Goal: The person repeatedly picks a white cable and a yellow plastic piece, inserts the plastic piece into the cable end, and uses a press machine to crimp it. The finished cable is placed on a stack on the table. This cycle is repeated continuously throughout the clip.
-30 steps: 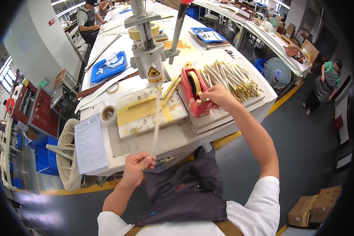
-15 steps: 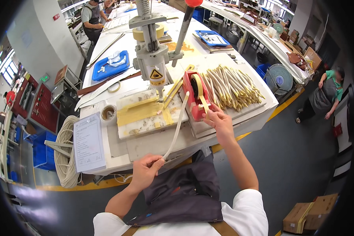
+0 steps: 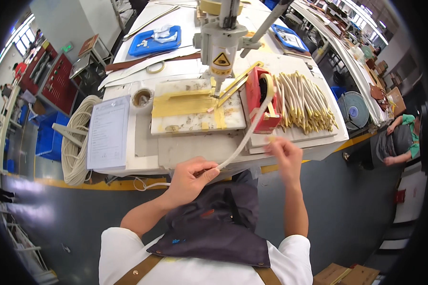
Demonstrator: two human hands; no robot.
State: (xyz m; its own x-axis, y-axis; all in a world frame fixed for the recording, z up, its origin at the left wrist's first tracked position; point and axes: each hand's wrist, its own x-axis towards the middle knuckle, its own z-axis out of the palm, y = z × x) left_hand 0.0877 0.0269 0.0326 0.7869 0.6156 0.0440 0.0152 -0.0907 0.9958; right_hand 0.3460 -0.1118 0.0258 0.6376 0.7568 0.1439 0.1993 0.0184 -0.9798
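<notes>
A length of white cord (image 3: 242,144) is pinched in my left hand (image 3: 190,179); it curves up to the right, its upper end in front of the red tape dispenser (image 3: 254,88). My right hand (image 3: 288,159), a little blurred, is closed just below the dispenser. At its fingertips shows a small bit of yellow tape (image 3: 271,139). To the right of the dispenser lies a pile of short white cords (image 3: 302,99) with yellow-taped ends. Left of it, a grey hand press (image 3: 219,47) stands over a white block (image 3: 185,126) partly covered in yellow tape.
At the table's left are a printed sheet (image 3: 108,135), a tape roll (image 3: 142,98) and a big coil of white cord (image 3: 76,142). A blue tray (image 3: 150,48) holds small white parts. A fan (image 3: 353,110) and a person in green (image 3: 404,137) are at the right.
My right hand has come away from the dispenser toward me, with a bit of tape at its fingertips. My left hand still holds the cord. The view has shifted.
</notes>
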